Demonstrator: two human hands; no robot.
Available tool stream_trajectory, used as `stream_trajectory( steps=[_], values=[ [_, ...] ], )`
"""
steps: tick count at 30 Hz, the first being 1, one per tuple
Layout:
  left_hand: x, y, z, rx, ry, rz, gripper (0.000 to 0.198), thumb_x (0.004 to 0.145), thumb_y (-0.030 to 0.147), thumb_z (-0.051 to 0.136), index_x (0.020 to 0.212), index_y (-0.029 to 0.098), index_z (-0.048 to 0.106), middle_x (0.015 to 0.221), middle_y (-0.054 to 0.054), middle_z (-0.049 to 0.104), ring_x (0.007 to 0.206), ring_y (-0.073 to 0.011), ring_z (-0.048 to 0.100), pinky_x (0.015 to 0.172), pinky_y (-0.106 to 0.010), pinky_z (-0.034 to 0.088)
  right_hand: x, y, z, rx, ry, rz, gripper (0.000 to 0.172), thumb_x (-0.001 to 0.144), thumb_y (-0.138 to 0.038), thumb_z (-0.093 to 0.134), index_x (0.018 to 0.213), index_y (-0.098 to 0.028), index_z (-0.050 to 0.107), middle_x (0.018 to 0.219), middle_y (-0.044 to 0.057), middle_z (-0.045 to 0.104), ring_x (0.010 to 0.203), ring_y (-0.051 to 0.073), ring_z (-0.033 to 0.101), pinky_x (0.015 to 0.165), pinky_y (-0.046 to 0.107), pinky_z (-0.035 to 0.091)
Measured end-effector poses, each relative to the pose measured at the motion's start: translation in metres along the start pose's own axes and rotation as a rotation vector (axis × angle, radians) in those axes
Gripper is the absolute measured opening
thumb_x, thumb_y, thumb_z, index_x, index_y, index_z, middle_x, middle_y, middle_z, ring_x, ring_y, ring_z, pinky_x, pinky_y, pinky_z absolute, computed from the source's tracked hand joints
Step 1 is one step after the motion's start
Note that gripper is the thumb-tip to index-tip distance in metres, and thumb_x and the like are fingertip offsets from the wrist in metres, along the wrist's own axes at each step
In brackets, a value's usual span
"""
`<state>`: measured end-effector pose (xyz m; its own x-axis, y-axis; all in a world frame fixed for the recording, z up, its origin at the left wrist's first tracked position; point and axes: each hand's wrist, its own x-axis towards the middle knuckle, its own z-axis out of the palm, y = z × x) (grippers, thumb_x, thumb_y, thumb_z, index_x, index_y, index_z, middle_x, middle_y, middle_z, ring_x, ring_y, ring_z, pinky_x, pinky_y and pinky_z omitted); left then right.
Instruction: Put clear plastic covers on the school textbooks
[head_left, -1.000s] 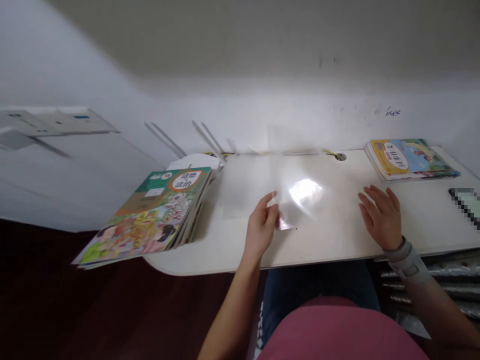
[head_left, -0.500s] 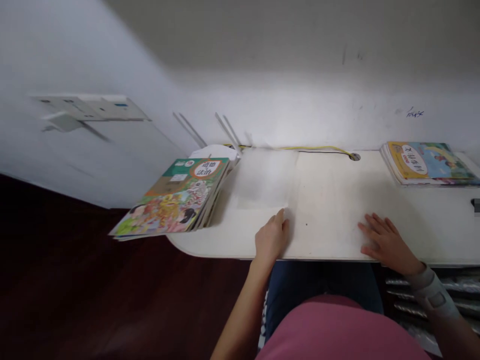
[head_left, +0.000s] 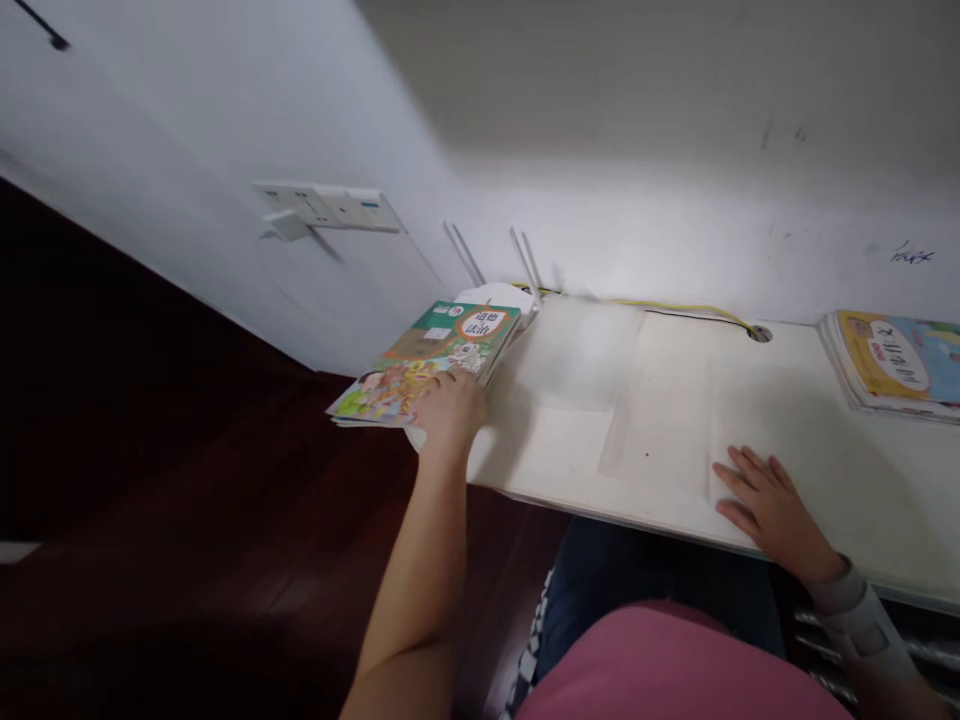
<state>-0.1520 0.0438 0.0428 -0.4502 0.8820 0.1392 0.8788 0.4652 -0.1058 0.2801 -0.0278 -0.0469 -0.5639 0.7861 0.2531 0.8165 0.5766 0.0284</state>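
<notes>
A stack of textbooks [head_left: 420, 350] lies at the left end of the white desk, its front corner jutting past the edge. The top one has a green and orange cover with a colourful festival picture. My left hand [head_left: 452, 405] rests over its lower right part, fingers apart on the cover, thumb hidden. A translucent plastic sheet [head_left: 581, 350] lies flat on the desk between my hands. My right hand [head_left: 776, 510], palm down with fingers spread, is on the desk near the sheet's right side. A grey band circles the right wrist.
Another pile of books [head_left: 900, 360] sits at the right. Behind the left stack is a white router [head_left: 495, 295] with upright antennas. A yellow cable [head_left: 667, 304] runs along the wall to a desk hole [head_left: 759, 333]. A socket panel [head_left: 330, 205] with a plug is on the left wall.
My left hand has moved left from the plastic sheet onto the textbook stack. My right hand stays on the desk. The view has turned left.
</notes>
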Motion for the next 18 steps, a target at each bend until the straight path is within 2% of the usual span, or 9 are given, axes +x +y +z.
stream_trajectory(
  steps=[4,7,9,11,14,16,18],
  values=[
    [-0.008,0.004,-0.001,0.052,-0.013,0.003,0.043,0.084,0.016,0.032,0.114,-0.003,0.056,0.109,-0.03,0.061,0.1,-0.0371,0.06,0.076,-0.046,0.047,0.001,0.001,0.0,0.016,0.013,-0.005,0.042,0.092,-0.042,0.042,0.127,-0.022,0.054,0.139,0.012,0.047,0.129,0.028,0.04,0.101,0.048,0.032],
    [-0.008,0.003,-0.012,0.069,-0.104,0.036,0.039,0.084,0.015,0.032,0.105,0.001,0.061,0.1,-0.027,0.065,0.094,-0.036,0.063,0.074,-0.044,0.048,0.004,0.0,-0.001,0.034,0.008,-0.01,0.042,0.092,-0.043,0.042,0.126,-0.022,0.055,0.139,0.012,0.047,0.13,0.028,0.039,0.101,0.048,0.032],
    [-0.002,-0.002,-0.024,0.071,-0.116,0.043,0.036,0.085,0.016,0.033,0.102,0.003,0.062,0.097,-0.026,0.066,0.092,-0.0351,0.063,0.075,-0.043,0.047,0.008,-0.002,-0.001,0.049,0.006,-0.012,0.043,0.092,-0.044,0.042,0.126,-0.022,0.055,0.139,0.012,0.047,0.13,0.029,0.039,0.102,0.048,0.032],
    [0.005,-0.009,-0.038,0.056,-0.075,0.026,0.035,0.085,0.017,0.034,0.105,0.004,0.059,0.099,-0.024,0.066,0.091,-0.0331,0.064,0.075,-0.043,0.047,0.012,-0.005,-0.002,0.066,0.003,-0.014,0.043,0.092,-0.045,0.042,0.127,-0.022,0.055,0.139,0.012,0.047,0.13,0.029,0.039,0.102,0.049,0.031],
    [0.007,-0.019,-0.066,0.021,0.019,-0.1,0.033,0.086,0.019,0.036,0.11,0.008,0.055,0.099,-0.02,0.066,0.087,-0.0303,0.064,0.073,-0.042,0.048,0.018,-0.01,-0.004,0.091,-0.001,-0.014,0.043,0.093,-0.044,0.041,0.126,-0.022,0.055,0.139,0.012,0.047,0.131,0.029,0.037,0.103,0.05,0.031],
    [0.0,-0.025,-0.088,0.001,0.103,-0.203,0.03,0.087,0.021,0.038,0.109,0.011,0.056,0.09,-0.017,0.067,0.082,-0.0294,0.063,0.071,-0.044,0.049,0.02,-0.012,-0.006,0.098,0.013,-0.004,0.043,0.093,-0.044,0.041,0.126,-0.022,0.055,0.141,0.013,0.045,0.132,0.029,0.037,0.103,0.05,0.031],
    [-0.015,-0.028,-0.109,-0.045,0.224,-0.231,0.028,0.087,0.023,0.042,0.108,0.014,0.059,0.077,-0.01,0.064,0.077,-0.0269,0.061,0.071,-0.044,0.049,0.019,-0.01,-0.009,0.095,0.044,0.018,0.044,0.092,-0.044,0.041,0.128,-0.021,0.054,0.142,0.014,0.043,0.133,0.029,0.035,0.104,0.05,0.03]
  ],
)
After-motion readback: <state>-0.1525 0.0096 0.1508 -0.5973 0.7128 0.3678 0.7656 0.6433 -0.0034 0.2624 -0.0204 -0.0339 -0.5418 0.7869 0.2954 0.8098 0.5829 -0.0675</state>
